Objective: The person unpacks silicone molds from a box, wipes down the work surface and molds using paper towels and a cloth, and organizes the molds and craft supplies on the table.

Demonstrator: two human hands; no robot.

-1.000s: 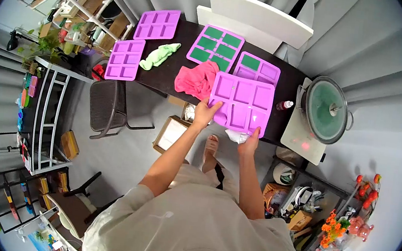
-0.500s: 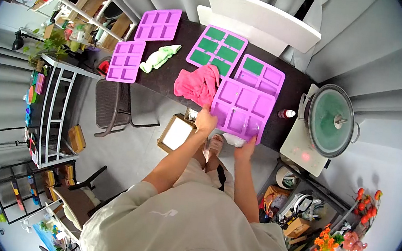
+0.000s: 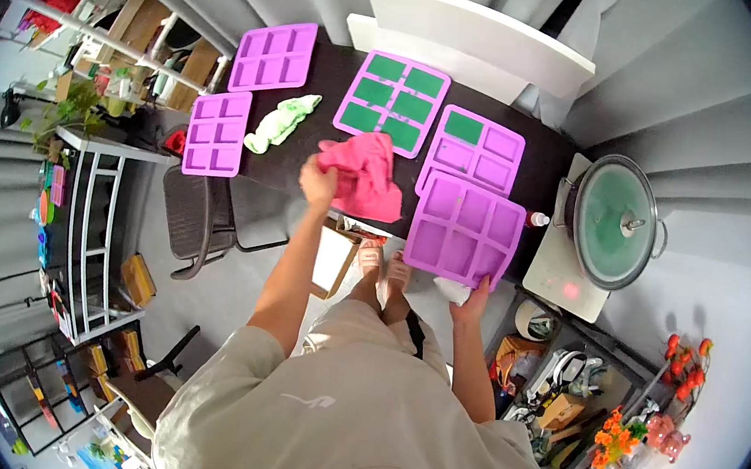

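My left hand (image 3: 317, 183) is closed on the left edge of a pink cloth (image 3: 363, 178), part of which hangs over the table's front edge. My right hand (image 3: 471, 303) grips the lower edge of an empty purple mold (image 3: 465, 229) with six compartments; a white crumpled piece (image 3: 451, 290) shows beside its fingers. Behind that mold lies another purple mold (image 3: 497, 170) with one green-filled compartment. A third mold (image 3: 393, 104) has green in all its compartments. A light green cloth (image 3: 283, 123) lies left of it.
Two empty purple molds (image 3: 273, 56) (image 3: 217, 133) lie at the table's left end. A small bottle (image 3: 537, 219) stands right of the held mold. A lidded pot (image 3: 619, 222) sits on a hot plate (image 3: 564, 288). A chair (image 3: 189, 223) stands at the front left.
My left hand has let go of the mold, moved left and taken hold of the pink cloth. The mold in my right hand has shifted slightly down and right.
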